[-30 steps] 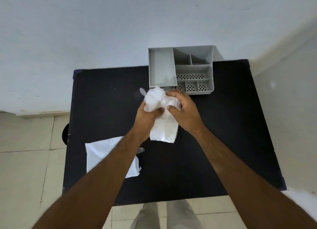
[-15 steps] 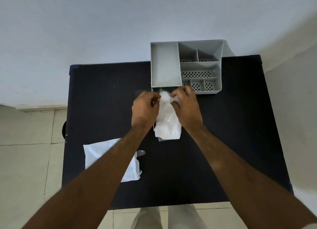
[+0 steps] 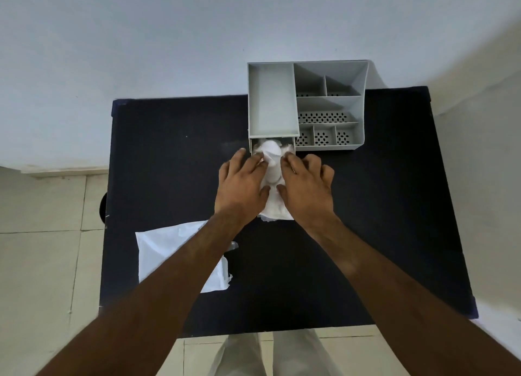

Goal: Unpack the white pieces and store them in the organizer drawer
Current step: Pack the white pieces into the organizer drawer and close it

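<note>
A grey organizer [image 3: 329,105] stands at the table's far edge. Its small drawer [image 3: 293,148] is pulled out toward me under the left compartment, and white pieces [image 3: 271,147] lie in it. A white packet [image 3: 273,203] lies between my hands, its open end at the drawer mouth. My left hand [image 3: 242,184] presses its left side and my right hand [image 3: 306,185] its right side, fingers pinching the top of the packet. What is inside the packet is hidden.
A black table [image 3: 394,206] carries everything. A flat white bag [image 3: 169,251] lies near the left front, partly under my left forearm. A white wall is behind the organizer, and tiled floor lies to the left.
My hands lowered the white packet from mid-air to the table and pushed its top toward the open drawer. White pieces now show inside the drawer.
</note>
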